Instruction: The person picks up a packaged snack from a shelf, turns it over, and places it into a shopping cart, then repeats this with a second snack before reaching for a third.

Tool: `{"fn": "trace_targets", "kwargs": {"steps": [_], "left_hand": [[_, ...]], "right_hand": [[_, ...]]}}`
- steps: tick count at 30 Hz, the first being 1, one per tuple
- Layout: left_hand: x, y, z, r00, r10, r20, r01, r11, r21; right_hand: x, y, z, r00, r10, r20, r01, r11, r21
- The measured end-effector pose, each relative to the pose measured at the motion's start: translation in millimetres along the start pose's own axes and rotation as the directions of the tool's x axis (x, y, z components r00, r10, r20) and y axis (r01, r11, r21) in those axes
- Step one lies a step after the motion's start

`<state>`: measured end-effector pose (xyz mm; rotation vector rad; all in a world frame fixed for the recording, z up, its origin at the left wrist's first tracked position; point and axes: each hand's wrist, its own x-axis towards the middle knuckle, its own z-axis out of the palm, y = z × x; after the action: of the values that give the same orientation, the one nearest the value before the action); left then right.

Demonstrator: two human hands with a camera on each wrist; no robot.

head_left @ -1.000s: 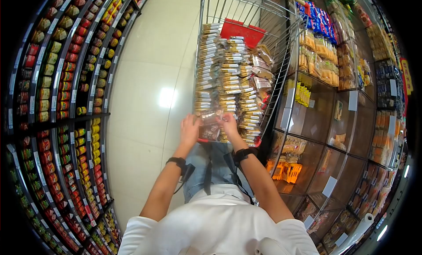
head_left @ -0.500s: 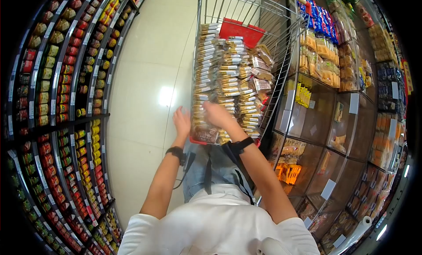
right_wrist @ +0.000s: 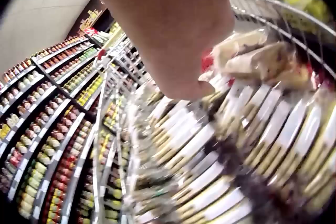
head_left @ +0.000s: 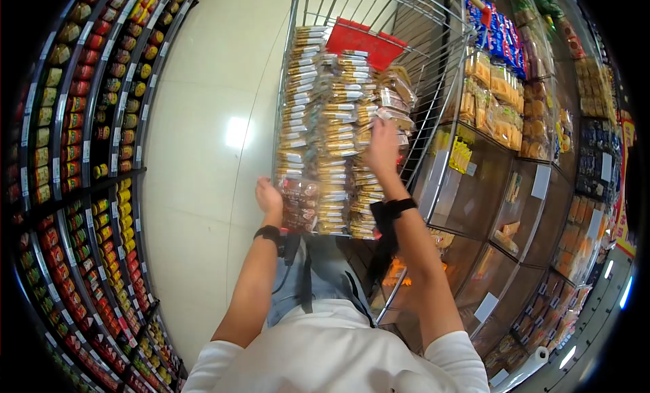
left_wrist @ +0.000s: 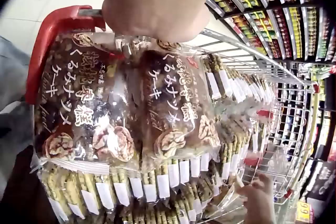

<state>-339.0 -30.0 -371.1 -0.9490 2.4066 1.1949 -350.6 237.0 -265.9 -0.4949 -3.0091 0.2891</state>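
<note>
My left hand (head_left: 269, 195) is at the cart's near left edge, beside dark brown cake packets (head_left: 298, 203). In the left wrist view, two of these clear-wrapped packets (left_wrist: 173, 103) with walnut pictures lie flat on the packed rows, under the wrist; that hand's fingers are hidden there. My right hand (head_left: 384, 149) reaches over the right side of the load, fingertips right at a pale-labelled packet (head_left: 394, 117). The left wrist view shows this hand (left_wrist: 258, 198) farther off, fingers extended. Rows of gold-and-white-edged packets (head_left: 338, 132) fill the cart.
The wire shopping cart (head_left: 279, 132) has a red panel (head_left: 365, 44) at its far part. Jar shelves (head_left: 74, 136) line the left, across a pale tiled floor (head_left: 196, 122). Close on the right stand clear-fronted bins (head_left: 467, 197) with bagged snacks (head_left: 494, 88).
My right hand has moved from the left row across to the right side and farther forward. My left hand let go of the dark packet and moved left. The view has turned slightly.
</note>
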Motion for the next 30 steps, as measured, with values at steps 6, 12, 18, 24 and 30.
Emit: {"fn": "trace_targets", "kwargs": {"steps": [6, 12, 18, 24, 30], "left_hand": [[-4, 8, -4, 1.0, -0.018, -0.015, 0.019, 0.996, 0.09], [-7, 10, -6, 1.0, -0.021, -0.021, 0.022, 0.998, 0.064], [-9, 12, -8, 1.0, 0.007, 0.014, -0.008, 1.0, 0.022], [-12, 18, -20, 0.994, 0.041, 0.1, -0.011, 0.959, -0.282], [-76, 129, -66, 0.555, 0.709, 0.435, -0.612, 0.702, -0.364]], "right_hand": [[-3, 46, 5, 0.967, 0.051, 0.248, 0.032, 0.946, -0.322], [2, 56, 24, 0.988, -0.008, 0.154, 0.067, 0.923, -0.38], [15, 79, 13, 0.998, -0.051, 0.036, 0.055, 0.993, -0.101], [1, 94, -56, 0.98, 0.171, -0.098, -0.133, 0.94, 0.314], [-57, 26, -213, 0.899, 0.115, 0.424, -0.431, 0.046, 0.901]]}}
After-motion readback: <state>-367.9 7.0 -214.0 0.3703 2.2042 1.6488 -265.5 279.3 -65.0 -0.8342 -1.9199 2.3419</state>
